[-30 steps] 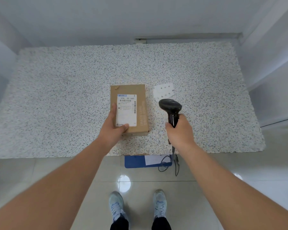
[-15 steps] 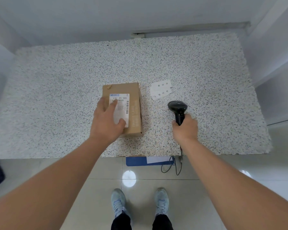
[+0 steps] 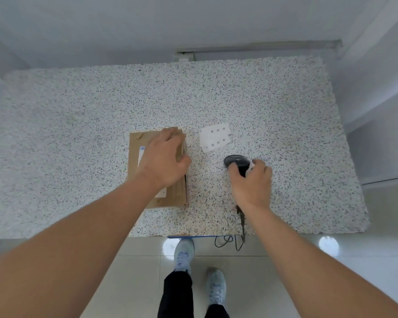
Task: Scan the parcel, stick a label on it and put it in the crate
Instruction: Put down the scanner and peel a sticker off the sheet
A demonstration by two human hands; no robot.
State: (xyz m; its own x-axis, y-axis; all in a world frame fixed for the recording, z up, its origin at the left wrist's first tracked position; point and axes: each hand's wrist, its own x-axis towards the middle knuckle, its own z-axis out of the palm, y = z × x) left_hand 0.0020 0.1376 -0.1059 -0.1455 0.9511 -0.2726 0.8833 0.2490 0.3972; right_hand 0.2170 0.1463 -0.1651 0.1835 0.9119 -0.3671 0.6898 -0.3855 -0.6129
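A brown cardboard parcel with a white shipping label lies flat on the speckled table. My left hand rests on top of it, fingers curled over its far right edge, and hides most of the label. My right hand holds the black handheld scanner low on the table to the right of the parcel. Two white stickers with printed characters lie just behind the scanner. No crate shows clearly.
The scanner's black cable runs off the near table edge and loops below. A blue edge peeks out under the table front. Walls close in behind and to the right. My feet stand on the tiled floor.
My right hand has lowered the scanner from its raised, aimed pose down to the table. My left hand slid from the parcel's near end up over its top and far right edge.
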